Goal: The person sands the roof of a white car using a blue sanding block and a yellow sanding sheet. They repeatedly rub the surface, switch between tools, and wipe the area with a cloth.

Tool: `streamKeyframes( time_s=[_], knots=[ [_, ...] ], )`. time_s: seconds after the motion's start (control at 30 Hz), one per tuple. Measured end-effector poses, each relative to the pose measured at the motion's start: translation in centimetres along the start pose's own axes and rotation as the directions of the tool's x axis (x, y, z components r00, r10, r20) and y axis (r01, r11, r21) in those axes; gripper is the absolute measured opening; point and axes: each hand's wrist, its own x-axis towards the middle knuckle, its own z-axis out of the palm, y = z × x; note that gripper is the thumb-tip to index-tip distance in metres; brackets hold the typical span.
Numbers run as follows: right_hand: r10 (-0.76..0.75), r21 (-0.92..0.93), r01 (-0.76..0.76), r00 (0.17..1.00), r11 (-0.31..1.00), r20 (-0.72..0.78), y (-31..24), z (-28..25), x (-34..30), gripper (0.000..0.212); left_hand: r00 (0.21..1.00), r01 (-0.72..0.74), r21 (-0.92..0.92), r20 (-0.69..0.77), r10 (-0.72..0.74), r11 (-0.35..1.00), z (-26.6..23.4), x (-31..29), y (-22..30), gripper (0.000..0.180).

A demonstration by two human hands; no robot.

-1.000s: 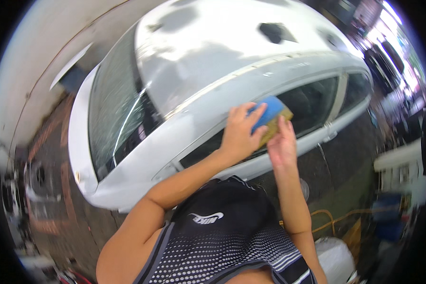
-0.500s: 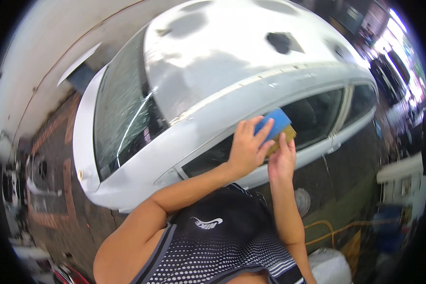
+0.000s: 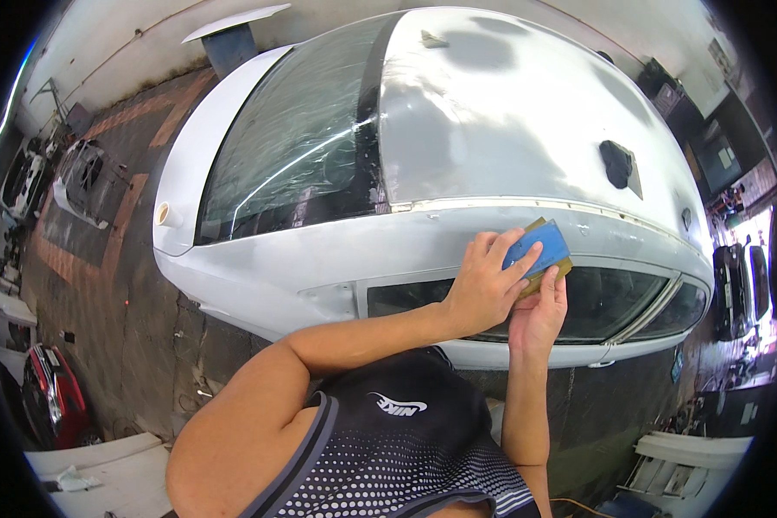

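Head view: the left hand (image 3: pixel 479 293) grips the blue block (image 3: pixel 539 244); the right hand (image 3: pixel 537 324) pinches the olive sheet (image 3: pixel 536 282) beneath. Keeping it taut and flush seems wise.

Left arm (image 3: pixel 367 333)'s bent pretty hard at the elbow, forearm cutting across the chest. Left hand (image 3: pixel 488 292) is back-up, fingers a bit spread and curled in a grip. Right forearm (image 3: pixel 526 401) goes nearly straight up, right hand (image 3: pixel 537 324) palm-side showing, fingertips bunched just beside the left's.
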Motion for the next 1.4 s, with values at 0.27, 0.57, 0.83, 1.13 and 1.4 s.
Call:
streamKeyframes(
  time_s=[0.27,0.57,0.83,1.13,1.4],
  knots=[
    [0.066,0.031,-0.069,0.993,0.997,0.096,1.4,3.4,1.7,0.035,0.998,0.019,-0.002,-0.066,-0.019,1.0,-2.2,0.4,-2.5,0.06],
    [0.063,0.057,-0.076,0.978,0.995,0.198,1.3,5.1,3.9,0.036,0.992,0.125,-0.13,0.036,-0.121,0.984,-5.5,1.2,-4.6,0.063],
    [0.08,0.144,-0.131,0.945,0.981,0.317,1.7,5.3,3.8,0.04,0.677,0.655,-0.717,0.417,-0.607,0.238,-6.7,4.0,-8.1,0.053],
    [-0.065,-0.148,0.104,0.967,0.984,0.246,2.1,6.6,4.3,0.064,0.854,0.505,-0.44,0.129,-0.505,0.743,-5.8,4.7,-7.9,0.033],
    [-0.042,0.096,0.031,0.992,0.995,0.119,3.5,5.8,5.1,0.068,0.996,0.006,0.215,0.091,-0.026,0.977,-6.1,5.0,-6.1,0.063]
  ],
)
